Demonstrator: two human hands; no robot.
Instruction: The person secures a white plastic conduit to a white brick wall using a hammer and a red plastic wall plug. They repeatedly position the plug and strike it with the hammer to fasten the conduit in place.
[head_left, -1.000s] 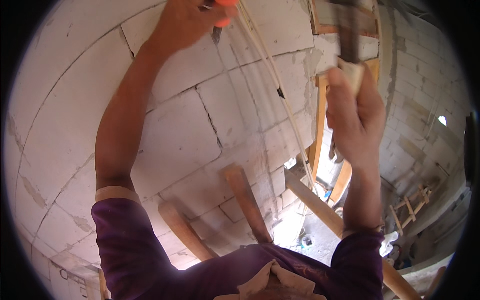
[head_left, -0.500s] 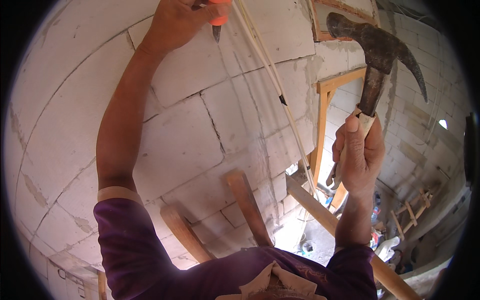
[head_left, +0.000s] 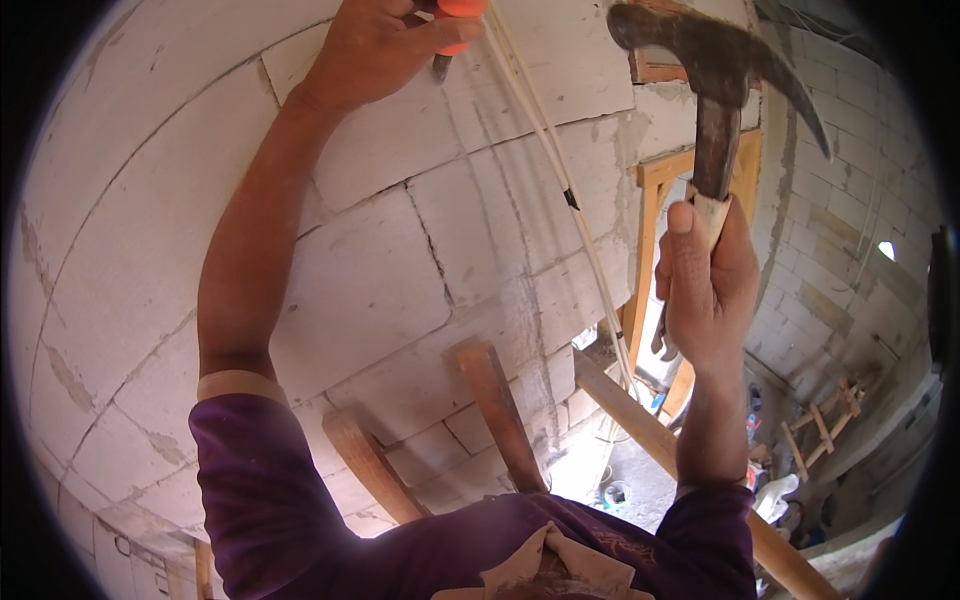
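Observation:
High on the pale block wall, my left hand grips an orange-handled chisel, its dark metal tip pointing down along a faint vertical groove. Pale cables, bound with dark tape, run just right of the chisel. My right hand is closed around the wrapped handle of a dark claw hammer; the hammer head is raised at the upper right, apart from the chisel.
Two upright timbers lean below me, and a round pole slants down to the right. A wooden opening frame stands beside the wall. A small wooden rack, a bucket and clutter lie down at the right.
The hammer, blurred and higher a second ago, dropped lower, then rose slightly and moved left. My left hand and the chisel have shifted slightly right.

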